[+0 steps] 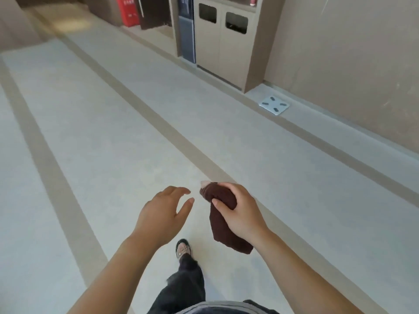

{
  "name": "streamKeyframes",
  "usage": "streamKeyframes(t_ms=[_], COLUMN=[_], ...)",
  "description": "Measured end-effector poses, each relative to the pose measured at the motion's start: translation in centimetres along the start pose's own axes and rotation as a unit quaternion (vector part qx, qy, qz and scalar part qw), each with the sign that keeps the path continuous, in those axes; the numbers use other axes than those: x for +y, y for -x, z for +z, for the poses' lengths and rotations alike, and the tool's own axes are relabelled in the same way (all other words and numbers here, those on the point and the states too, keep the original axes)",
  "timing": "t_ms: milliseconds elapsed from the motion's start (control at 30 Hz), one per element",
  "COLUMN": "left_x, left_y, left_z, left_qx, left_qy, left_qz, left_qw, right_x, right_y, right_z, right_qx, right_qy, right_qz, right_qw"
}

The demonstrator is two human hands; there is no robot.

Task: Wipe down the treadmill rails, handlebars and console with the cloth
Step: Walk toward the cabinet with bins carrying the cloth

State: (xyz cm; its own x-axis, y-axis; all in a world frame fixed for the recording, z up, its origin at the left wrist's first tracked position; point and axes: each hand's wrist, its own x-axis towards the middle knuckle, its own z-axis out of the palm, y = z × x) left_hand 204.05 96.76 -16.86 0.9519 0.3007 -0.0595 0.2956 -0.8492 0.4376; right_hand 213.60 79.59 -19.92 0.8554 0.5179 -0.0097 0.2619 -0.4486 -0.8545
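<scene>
A dark brown cloth [223, 225] hangs bunched from my right hand [240, 211], which is closed around its upper part, low in the middle of the view. My left hand [162, 214] is just to the left of the cloth, apart from it, fingers spread and empty. No treadmill, rail, handlebar or console is in view. Below the hands I see one leg in dark trousers and a sandalled foot [182, 248] on the floor.
A pale floor [113, 143] with tan stripes runs ahead. Along the right wall stand a beige cabinet with two dark openings [223, 39] and a dark blue dispenser [187, 30]. A white bathroom scale [274, 104] lies by the wall. A red box [128, 11] is far back.
</scene>
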Motion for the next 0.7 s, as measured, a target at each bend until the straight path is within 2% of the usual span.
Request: streamKeyframes(t_ms=[133, 267, 367, 567, 700], left_x=[-4.4, -6.5, -5.9, -3.3, -1.6], left_y=[-12.9, -27.8, -38.9, -59.9, -74.5], left_z=[-1.3, -5.2, -6.7, -6.4, -6.6], left_qx=[-0.011, 0.002, 0.009, -0.042, -0.032], left_qy=[-0.004, 0.006, 0.021, 0.023, 0.002], left_qz=[-0.008, 0.013, 0.051, 0.133, 0.137], left_qw=[1.0, 1.0, 0.998, 0.99, 0.99], right_x=[-0.1, -1.0, -0.6, 3.4, 5.9], right_y=[-13.8, -27.4, -36.7, -53.9, -67.6], right_z=[1.7, -0.1, -2.5, -7.5, -11.7], right_qx=[0.036, 0.059, 0.089, 0.152, 0.16], right_qy=[0.012, 0.02, 0.025, 0.022, 0.024], right_qz=[-0.021, -0.007, 0.006, 0.051, 0.041], right_qw=[0.999, 0.998, 0.996, 0.987, 0.986])
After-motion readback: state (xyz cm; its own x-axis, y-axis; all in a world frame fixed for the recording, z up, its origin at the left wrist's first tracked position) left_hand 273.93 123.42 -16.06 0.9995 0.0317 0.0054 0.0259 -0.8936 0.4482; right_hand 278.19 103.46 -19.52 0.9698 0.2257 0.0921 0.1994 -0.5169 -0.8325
